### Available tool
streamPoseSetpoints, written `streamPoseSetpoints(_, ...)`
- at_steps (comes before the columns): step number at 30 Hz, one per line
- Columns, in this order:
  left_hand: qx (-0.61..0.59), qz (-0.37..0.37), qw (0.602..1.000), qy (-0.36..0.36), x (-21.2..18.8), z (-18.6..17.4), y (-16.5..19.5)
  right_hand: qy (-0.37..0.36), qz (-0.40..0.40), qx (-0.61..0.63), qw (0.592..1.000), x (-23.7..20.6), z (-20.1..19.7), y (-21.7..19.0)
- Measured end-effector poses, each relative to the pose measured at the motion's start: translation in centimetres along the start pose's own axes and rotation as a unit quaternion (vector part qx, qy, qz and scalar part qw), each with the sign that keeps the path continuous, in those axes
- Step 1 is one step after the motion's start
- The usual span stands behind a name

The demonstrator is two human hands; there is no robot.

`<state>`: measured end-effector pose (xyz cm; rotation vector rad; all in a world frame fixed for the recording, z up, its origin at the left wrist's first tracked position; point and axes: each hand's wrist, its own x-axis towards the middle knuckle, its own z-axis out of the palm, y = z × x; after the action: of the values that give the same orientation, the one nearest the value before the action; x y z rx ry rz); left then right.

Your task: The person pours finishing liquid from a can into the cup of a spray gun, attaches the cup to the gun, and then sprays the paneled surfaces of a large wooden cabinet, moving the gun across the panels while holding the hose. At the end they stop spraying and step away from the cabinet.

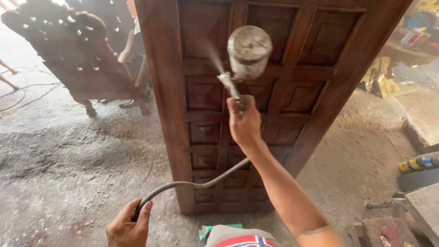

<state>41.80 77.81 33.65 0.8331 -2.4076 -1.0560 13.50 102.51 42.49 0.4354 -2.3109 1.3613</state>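
Right hand (244,123) up at mid-door height, fingers wrapped tight round the grip of a dusty grey metal spray gun (238,87) with a round cup (249,50) on top. Nozzle aimed at the tall dark brown wooden door (256,119) with square raised panels, just off the surface, a thin pale mist (214,57) fanning up and left from the tip. Left hand (128,226) down low near the bottom edge of view, fingers closed round the grey rubber air hose (192,184), which curved up from there in front of the lower panels toward the gun. Door stood upright on the dirty grey concrete floor (68,160), leaning away a bit at the top. Dark carved wooden chair (77,55) with cut-out holes off to the left, well apart from the door. Yellow spray can (418,163) lying on its side at the far right. Yellowish carved piece (379,77) beyond the door's right edge, too blurry to make out properly.
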Motion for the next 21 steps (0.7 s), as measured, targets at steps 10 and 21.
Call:
streamPoseSetpoints(10, -0.048, 0.042, 0.995, -0.075, 0.7, 2.8, 2.3, 0.221, -0.001, -0.088, 0.971, 0.4, -14.4, 10.1)
streamPoseSetpoints(21, -0.039, 0.018, 0.995, -0.092, -0.8, 2.6, 3.3, 0.330, 0.079, -0.105, 0.935, 4.1, -22.7, 15.6)
